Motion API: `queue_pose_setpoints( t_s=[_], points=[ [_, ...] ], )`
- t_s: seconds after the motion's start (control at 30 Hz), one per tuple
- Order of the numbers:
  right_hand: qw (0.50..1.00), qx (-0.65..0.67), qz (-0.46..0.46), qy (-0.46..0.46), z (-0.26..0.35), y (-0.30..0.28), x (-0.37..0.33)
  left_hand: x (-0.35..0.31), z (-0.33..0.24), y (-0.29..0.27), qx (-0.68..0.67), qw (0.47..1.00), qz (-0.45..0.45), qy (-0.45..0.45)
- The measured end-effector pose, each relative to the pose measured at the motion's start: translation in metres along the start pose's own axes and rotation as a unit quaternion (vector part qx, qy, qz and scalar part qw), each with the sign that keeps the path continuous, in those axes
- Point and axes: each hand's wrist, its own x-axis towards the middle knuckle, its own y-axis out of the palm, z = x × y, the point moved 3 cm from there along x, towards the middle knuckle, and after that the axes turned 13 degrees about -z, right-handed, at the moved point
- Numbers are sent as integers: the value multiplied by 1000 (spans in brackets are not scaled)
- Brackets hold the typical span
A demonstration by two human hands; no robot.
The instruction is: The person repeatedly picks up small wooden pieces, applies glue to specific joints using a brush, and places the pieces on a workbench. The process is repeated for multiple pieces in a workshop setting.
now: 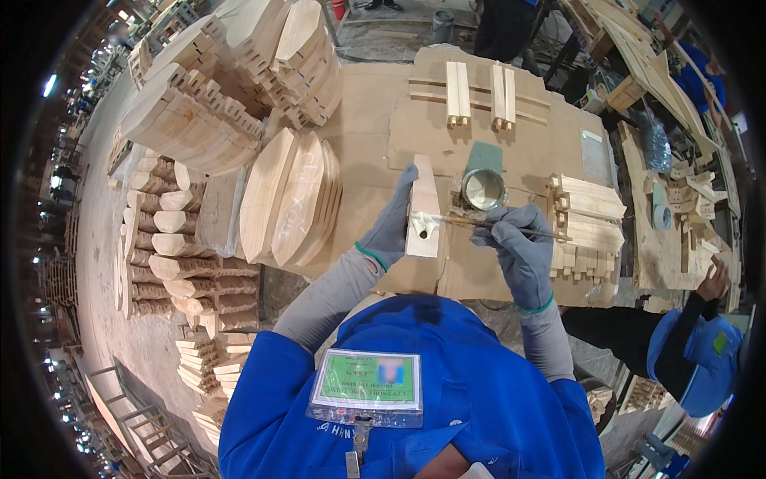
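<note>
Gripping a pale wooden piece along its left edge, the left hand, in a grey glove, is closed around the wood and holds it above the cardboard-covered bench. The piece's long axis runs away from the body, its far end pointing toward the back of the bench; a round hole shows near its near end. The right hand, also grey-gloved, is closed around a thin brush whose handle lies crosswise, almost at right angles to the piece. The brush tip touches the face of the piece between the two hands, where a whitish wet patch shows. The right hand is thus to the right of the piece and slightly nearer the body; the left hand is in direct contact with it.

Just beyond the right hand stands an open round tin of pale liquid, resting on a green sheet. To the right of the right hand lies a stack of slotted wooden parts. Farther off, past the tin, two short boards lie across thin strips. To the left of the left hand, curved wooden panels stand on edge, with more piled beyond. At the far right, another person's hand rests on a neighbouring bench.
</note>
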Motion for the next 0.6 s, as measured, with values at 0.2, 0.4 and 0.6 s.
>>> queue_pose_setpoints(
  t_s=[0.2, 0.4, 0.6],
  points=[
    [999, -12, 33, -8, -3, -3, 1, -6, -2, 9, -20, 999, -27, 26],
    [997, -20, 75, 12, 0, -3, -9, -2, -2, -2, -14, 1000, -18, 7],
    [997, 4, 68, 39, 3, -6, -11, -2, -5, -1, 56, 996, -46, 52]
  ],
)
